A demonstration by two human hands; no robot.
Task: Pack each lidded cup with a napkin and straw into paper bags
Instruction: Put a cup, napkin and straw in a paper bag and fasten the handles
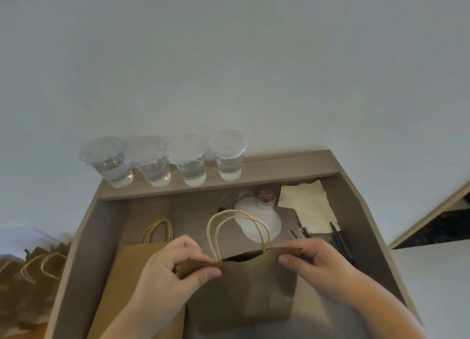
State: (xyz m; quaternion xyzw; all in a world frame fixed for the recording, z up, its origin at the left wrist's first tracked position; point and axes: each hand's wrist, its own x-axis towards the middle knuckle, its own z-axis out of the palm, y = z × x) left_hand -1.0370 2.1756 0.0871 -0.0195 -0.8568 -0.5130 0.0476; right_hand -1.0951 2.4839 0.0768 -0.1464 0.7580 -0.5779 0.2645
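— Where is the paper bag (244, 293)?

— It stands on the desk (356, 211), held between both hands. The left hand (167, 267) pinches the left end of its top edge, with the thumb on the near face. The right hand (320, 265) pinches the right end the same way. Each grip is clamped on that brown rim, and the mouth gapes a little between them.

— What is inside?

— I cannot tell; it is dark in there.

— And around the grip?

— The twine handles (236, 226) arch up just beyond it. A second bag (137, 262) lies flat just left of the left grip, partly under that hand. Well beyond both hands, four lidded cups (155, 170) stand in a row on the raised back ledge, each holding clear liquid. Beyond the right grip lie white napkins (305, 206), with dark straws (340, 239) just beside that hand. A small tub of coloured paper clips (266, 198) sits between the handles and the napkins.
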